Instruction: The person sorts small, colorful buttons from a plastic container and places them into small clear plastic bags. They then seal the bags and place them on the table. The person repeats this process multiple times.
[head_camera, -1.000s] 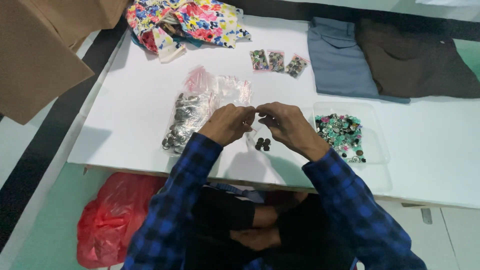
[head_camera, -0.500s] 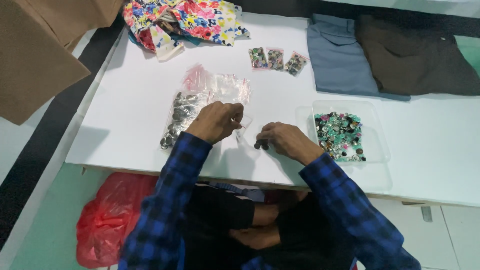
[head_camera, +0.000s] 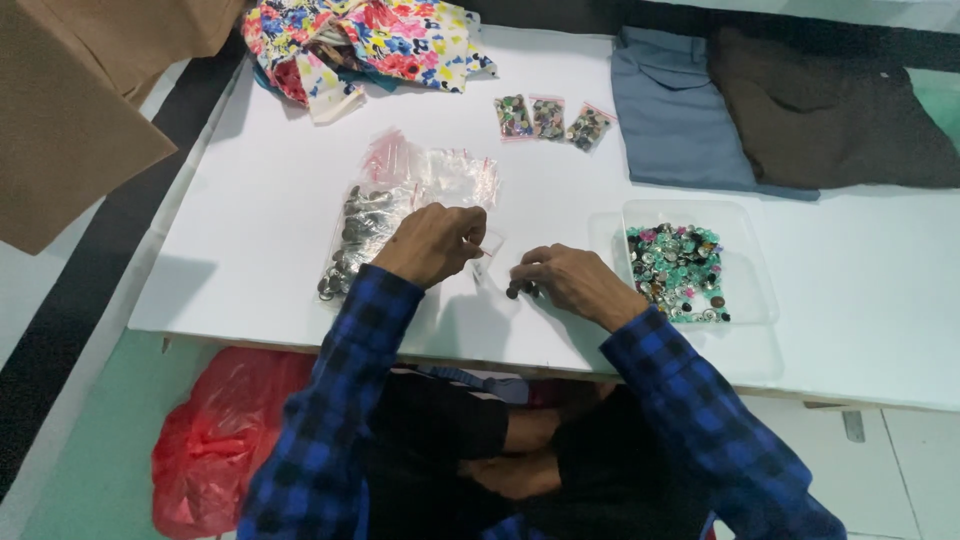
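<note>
Clear plastic pouch (head_camera: 487, 249) pinched in our left hand (head_camera: 432, 243); our right hand (head_camera: 570, 282), apart, closed on small dark buttons (head_camera: 520, 291).

We see floral fabric (head_camera: 360, 40) at upper left, folded blue (head_camera: 675, 110) and brown garments (head_camera: 830, 110) upper right, a red plastic bag (head_camera: 215, 440) lower left.

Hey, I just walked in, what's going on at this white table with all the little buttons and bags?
A person in a blue checked shirt sits at a white table. Their left hand holds a small clear bag up off the table, while their right hand pinches a few dark buttons on the tabletop. A clear tray of mixed coloured buttons sits to the right, and a larger bag of grey buttons lies to the left. Three small filled bags and folded clothes lie further back.
</note>
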